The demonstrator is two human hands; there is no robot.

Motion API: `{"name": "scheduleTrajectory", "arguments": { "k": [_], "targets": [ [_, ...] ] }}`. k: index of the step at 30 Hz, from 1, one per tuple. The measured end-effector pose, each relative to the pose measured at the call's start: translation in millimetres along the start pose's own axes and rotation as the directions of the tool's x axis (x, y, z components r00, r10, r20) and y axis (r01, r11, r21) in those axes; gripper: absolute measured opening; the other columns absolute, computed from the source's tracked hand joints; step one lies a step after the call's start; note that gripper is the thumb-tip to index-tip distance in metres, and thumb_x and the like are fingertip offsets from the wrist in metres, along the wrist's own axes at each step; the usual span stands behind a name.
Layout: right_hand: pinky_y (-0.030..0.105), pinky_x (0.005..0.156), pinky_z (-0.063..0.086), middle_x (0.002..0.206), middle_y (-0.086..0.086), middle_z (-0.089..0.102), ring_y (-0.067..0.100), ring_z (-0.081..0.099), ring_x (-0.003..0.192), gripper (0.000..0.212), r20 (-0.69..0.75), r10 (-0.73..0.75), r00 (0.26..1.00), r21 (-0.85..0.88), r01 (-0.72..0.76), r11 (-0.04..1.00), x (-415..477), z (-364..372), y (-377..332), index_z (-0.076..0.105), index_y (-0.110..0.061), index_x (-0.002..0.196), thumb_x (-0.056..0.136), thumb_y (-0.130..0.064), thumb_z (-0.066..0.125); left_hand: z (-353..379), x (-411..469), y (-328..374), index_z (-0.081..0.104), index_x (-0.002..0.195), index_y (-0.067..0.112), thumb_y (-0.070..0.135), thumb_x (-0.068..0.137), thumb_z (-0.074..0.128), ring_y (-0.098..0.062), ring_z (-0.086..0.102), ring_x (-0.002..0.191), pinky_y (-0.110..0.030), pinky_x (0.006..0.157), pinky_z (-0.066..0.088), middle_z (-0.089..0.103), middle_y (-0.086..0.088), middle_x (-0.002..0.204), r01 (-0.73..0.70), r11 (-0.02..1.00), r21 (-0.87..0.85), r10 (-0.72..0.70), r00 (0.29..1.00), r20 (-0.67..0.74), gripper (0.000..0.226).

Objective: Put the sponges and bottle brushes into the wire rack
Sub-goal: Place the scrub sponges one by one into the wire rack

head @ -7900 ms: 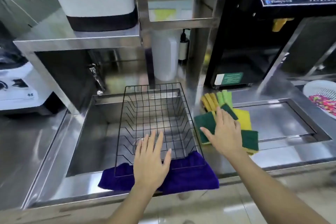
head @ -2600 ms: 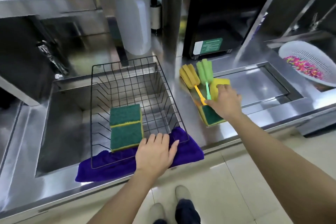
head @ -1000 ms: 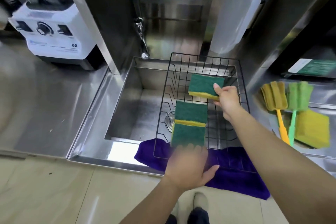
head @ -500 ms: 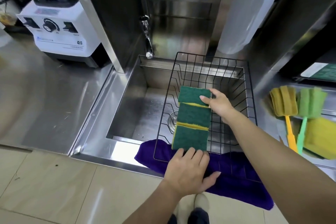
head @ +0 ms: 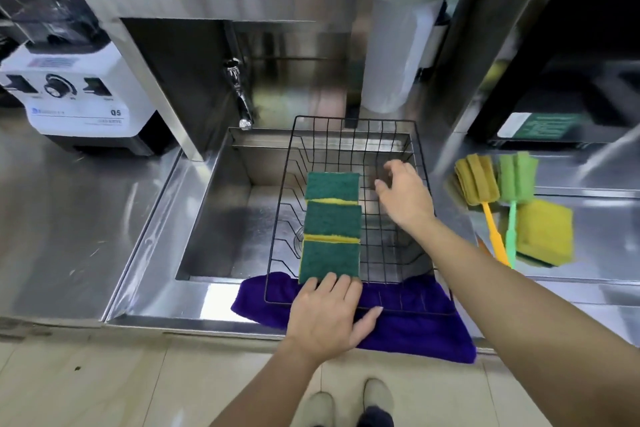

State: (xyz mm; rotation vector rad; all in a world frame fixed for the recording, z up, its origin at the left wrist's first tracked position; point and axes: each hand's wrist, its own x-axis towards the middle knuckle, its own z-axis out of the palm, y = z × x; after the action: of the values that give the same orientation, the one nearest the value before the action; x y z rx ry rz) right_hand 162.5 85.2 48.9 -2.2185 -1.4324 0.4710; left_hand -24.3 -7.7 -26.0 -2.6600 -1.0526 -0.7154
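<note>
Green scouring sponges point(head: 331, 226) line the wire rack point(head: 353, 163); right hand point(head: 405, 196) open, empty; left hand point(head: 325, 317) flat on its rim.

A purple cloth point(head: 408, 326) lies draped over the front edge of the steel sink point(head: 221, 218). A tap point(head: 239, 97) hangs over the sink's back left corner. A white blender base point(head: 76, 97) stands on the counter point(head: 69, 218) far left. A white bottle point(head: 398, 52) stands behind.
</note>
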Motion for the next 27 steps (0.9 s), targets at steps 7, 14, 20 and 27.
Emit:
{"name": "scheduleTrajectory", "arguments": {
  "k": [7,14,20,27],
  "targets": [
    [0.045,0.091,0.045,0.123,0.022,0.054,0.039,0.053,0.113,0.031,-0.252,0.167,0.953,0.046,-0.161,0.986,-13,-62,69,0.054,-0.001,0.117,0.09,-0.016,0.05,-3,12,18,0.067,0.087,0.009,0.045,0.093,0.045,-0.027,0.059,0.088,-0.039,0.082,0.042,0.064,-0.007,0.091,-0.039,0.999,-0.023,0.039,0.999,0.015,0.042],
    [0.046,0.1,0.035,0.133,0.024,0.047,0.041,0.045,0.124,0.049,-0.337,0.501,0.798,0.08,-0.506,0.859,-45,-96,148,0.043,0.001,0.127,0.086,-0.021,0.056,12,35,71,0.058,0.074,0.011,0.049,0.093,0.039,-0.025,0.052,0.062,-0.036,0.059,0.042,0.055,-0.005,0.068,-0.059,0.997,-0.051,0.063,0.996,0.071,0.047],
    [0.045,0.102,0.04,0.132,0.023,0.051,0.04,0.049,0.123,0.065,-0.149,0.719,0.679,0.165,-0.699,0.695,-58,-96,193,0.045,0.002,0.127,0.083,-0.044,0.059,16,33,70,0.058,0.073,0.009,0.049,0.094,0.039,-0.026,0.052,0.06,-0.035,0.054,0.041,0.054,-0.006,0.066,-0.08,0.996,-0.028,0.081,0.997,0.02,0.049],
    [0.05,0.103,0.042,0.13,0.02,0.054,0.04,0.05,0.121,0.08,-0.055,0.795,0.605,0.332,-0.74,0.586,-50,-80,204,0.053,-0.003,0.123,0.07,-0.061,0.064,17,33,69,0.06,0.073,0.01,0.05,0.093,0.042,-0.025,0.053,0.061,-0.034,0.054,0.042,0.056,-0.005,0.067,-0.069,0.997,-0.033,0.069,0.998,0.004,0.048]
  ]
}}
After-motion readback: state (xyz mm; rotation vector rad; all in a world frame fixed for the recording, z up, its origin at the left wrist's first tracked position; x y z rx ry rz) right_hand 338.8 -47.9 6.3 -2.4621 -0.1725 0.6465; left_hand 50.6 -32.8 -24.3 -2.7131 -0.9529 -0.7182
